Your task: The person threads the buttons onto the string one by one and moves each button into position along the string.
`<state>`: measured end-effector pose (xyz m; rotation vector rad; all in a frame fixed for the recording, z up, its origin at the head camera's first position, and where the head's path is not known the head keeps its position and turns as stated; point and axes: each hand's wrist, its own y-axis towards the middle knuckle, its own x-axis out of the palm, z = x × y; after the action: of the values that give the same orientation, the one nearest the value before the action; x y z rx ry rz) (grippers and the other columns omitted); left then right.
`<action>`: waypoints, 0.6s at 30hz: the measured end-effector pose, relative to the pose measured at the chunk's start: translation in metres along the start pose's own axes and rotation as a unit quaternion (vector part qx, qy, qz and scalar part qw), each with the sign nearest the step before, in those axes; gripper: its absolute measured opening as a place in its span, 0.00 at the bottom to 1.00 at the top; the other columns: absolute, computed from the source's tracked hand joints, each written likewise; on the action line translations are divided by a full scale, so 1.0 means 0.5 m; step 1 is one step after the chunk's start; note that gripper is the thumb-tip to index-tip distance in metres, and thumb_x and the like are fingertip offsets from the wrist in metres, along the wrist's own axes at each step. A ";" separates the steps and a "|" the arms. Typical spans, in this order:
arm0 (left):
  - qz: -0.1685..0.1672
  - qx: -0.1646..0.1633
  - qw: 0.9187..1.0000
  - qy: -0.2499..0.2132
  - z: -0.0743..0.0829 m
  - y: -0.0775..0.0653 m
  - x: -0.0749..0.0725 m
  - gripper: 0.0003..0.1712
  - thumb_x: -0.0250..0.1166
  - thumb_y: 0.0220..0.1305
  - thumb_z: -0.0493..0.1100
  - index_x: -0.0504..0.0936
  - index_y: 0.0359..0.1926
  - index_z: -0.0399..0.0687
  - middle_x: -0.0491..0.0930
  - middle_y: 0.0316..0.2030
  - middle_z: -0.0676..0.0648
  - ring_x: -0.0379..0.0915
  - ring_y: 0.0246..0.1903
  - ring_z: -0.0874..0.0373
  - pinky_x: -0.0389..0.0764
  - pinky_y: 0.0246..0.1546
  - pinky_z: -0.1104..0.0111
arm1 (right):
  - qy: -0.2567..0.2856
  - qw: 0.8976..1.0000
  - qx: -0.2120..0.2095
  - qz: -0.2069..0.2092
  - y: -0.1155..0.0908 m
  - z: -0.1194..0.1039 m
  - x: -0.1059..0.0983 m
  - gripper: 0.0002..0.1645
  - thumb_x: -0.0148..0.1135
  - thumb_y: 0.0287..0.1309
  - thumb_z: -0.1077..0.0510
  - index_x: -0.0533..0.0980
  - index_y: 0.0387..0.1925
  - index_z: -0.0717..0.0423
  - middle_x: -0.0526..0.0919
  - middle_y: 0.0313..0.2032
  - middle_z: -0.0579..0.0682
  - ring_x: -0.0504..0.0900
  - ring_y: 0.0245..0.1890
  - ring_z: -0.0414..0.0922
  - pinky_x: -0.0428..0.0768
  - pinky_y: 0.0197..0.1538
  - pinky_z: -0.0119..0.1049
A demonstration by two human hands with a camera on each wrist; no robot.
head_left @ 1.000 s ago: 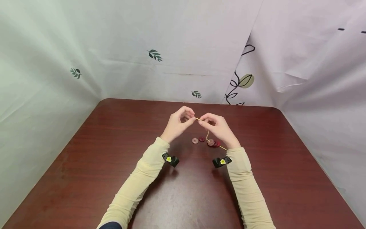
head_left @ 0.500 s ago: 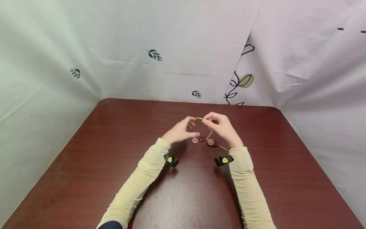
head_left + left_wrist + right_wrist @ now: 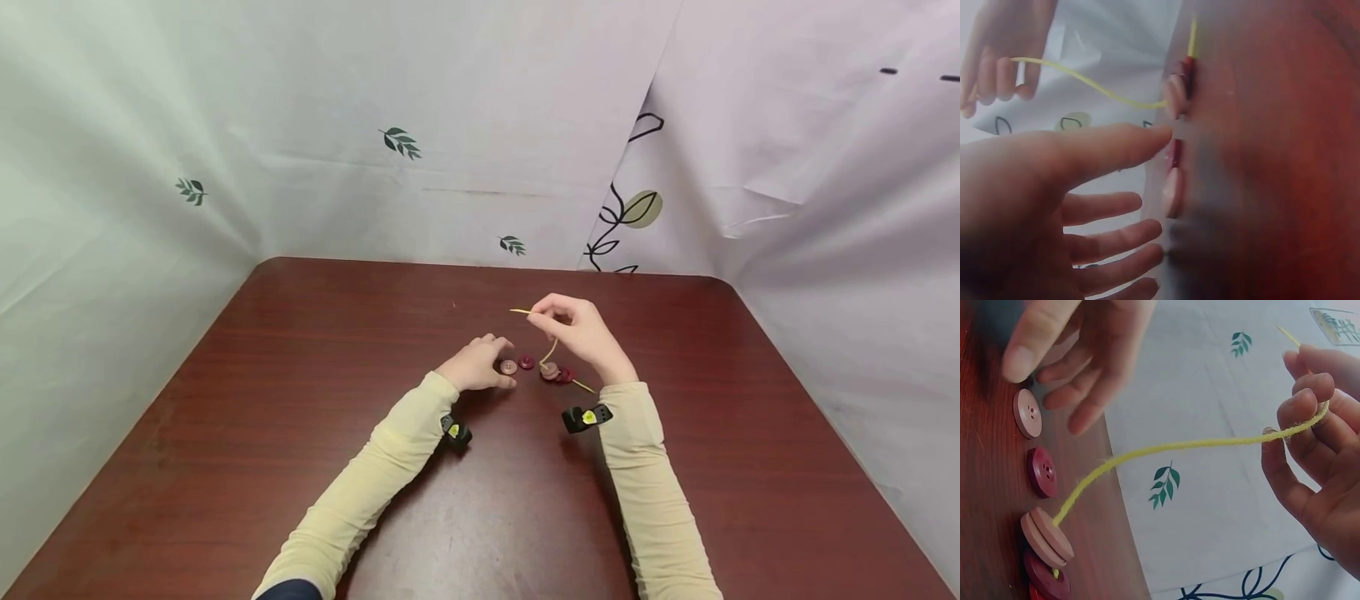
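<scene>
My right hand (image 3: 573,329) pinches a yellow string (image 3: 1197,444) near its end, and a short tip sticks out past the fingertips. From there the string drops to a row of threaded buttons (image 3: 1047,537), pink and dark red, lying on the table. Two loose buttons lie left of that row: a dark red button (image 3: 1042,472) and a pink button (image 3: 1027,413). My left hand (image 3: 477,363) is low over the table, thumb and fingers spread apart around the pink button, with nothing held between them.
The dark reddish-brown table (image 3: 337,333) reaches back to a white cloth (image 3: 450,167) printed with leaves. Black cameras are strapped to both wrists. The string's other end (image 3: 583,386) trails right of the threaded buttons.
My left hand has let go of the string's tip, opened and come down toward the loose pink button. My right hand keeps its pinch on the string, having shifted only slightly right.
</scene>
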<state>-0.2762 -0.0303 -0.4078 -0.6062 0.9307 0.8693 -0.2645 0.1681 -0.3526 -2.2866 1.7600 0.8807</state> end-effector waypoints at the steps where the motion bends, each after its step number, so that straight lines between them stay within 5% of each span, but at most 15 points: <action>1: 0.003 -0.001 1.000 0.004 0.001 0.000 0.003 0.34 0.71 0.55 0.50 0.73 0.60 0.43 0.74 0.54 0.41 0.69 0.57 0.45 0.71 0.60 0.57 | -0.001 1.000 0.000 -0.001 0.000 0.000 -0.001 0.09 0.62 0.63 0.53 0.79 0.39 0.54 0.74 0.21 0.50 0.73 0.25 0.55 0.71 0.30 0.33; 10: 0.040 0.012 0.999 0.030 -0.003 0.003 0.020 0.14 0.69 0.58 0.45 0.78 0.42 0.45 0.73 0.39 0.46 0.69 0.43 0.48 0.73 0.47 0.58 | -0.010 1.000 0.011 -0.010 -0.001 -0.003 -0.006 0.10 0.62 0.63 0.54 0.79 0.41 0.55 0.75 0.24 0.61 0.73 0.28 0.61 0.70 0.31 0.32; 18: 0.045 0.015 0.998 0.042 -0.002 0.008 0.017 0.09 0.67 0.57 0.43 0.79 0.35 0.43 0.74 0.32 0.48 0.70 0.35 0.55 0.73 0.41 0.66 | -0.011 1.000 0.022 -0.012 -0.015 -0.047 -0.010 0.10 0.60 0.64 0.58 0.78 0.42 0.61 0.74 0.26 0.70 0.71 0.23 0.42 0.69 0.31 0.31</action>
<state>-0.2775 -0.0258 -0.4161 -0.5822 1.0528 0.9129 -0.2495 0.1644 -0.3326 -2.2573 1.7212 0.8521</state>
